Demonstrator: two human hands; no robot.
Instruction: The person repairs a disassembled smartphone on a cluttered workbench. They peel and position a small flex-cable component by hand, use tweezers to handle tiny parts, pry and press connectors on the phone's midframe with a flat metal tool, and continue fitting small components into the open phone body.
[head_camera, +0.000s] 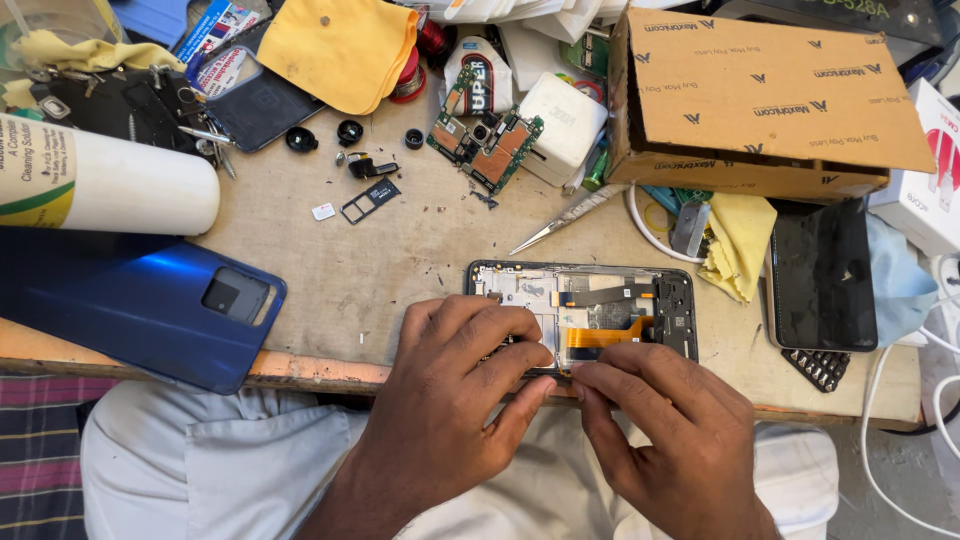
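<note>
- The opened phone (585, 315) lies flat at the near edge of the workbench (400, 270), right in front of the person, likely so both hands can rest over it while working inside.
- The left hand (455, 385) arches over the phone's near left part, fingers curled down and pressing on the frame; it seems to pin the phone in place rather than grip anything. I cannot tell whether something small sits under the fingertips.
- The right hand (670, 420) comes in from the near right, thumb and forefinger drawn together at the orange flex cable (600, 337), pinching or pressing its near end; the other fingers are loosely bent.
- Both wrists hang just off the bench edge, above the person's lap.
- At the near left a blue back cover (140, 305) overhangs the edge, put aside from the work.
- A little farther, tweezers (565, 220) lie just beyond the phone, within easy reach.
- Farther still sit a circuit board (487, 142), a SIM tray (370, 200) and small black parts.
- At the far right stands a cardboard box (770, 100), with a dark phone (820, 275) near it.
</note>
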